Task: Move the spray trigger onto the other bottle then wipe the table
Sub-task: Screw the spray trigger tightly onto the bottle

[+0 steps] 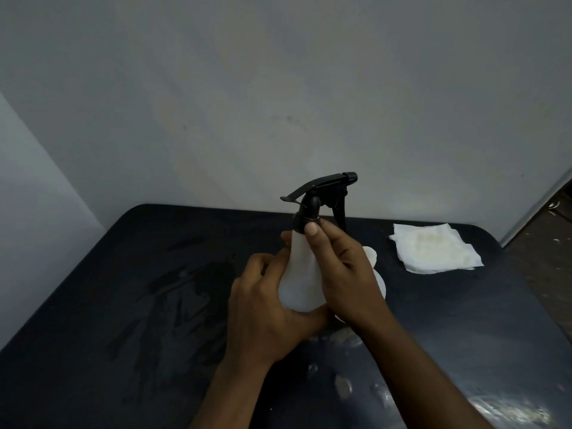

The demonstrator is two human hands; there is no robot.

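Observation:
A white plastic bottle [299,274] is held above the dark table [123,305], with the black spray trigger [325,193] sitting on its neck. My left hand [266,314] wraps around the bottle's lower body. My right hand [343,267] grips the neck, its thumb pressed against the trigger's black collar. A second white bottle [376,274] lies on the table behind my right hand, mostly hidden. A folded white cloth [433,249] rests at the table's back right.
A grey wall stands right behind the table. Wet smears cover the table's left half [185,289], and pale scuffs mark the front right [495,407]. The floor shows past the table's right edge.

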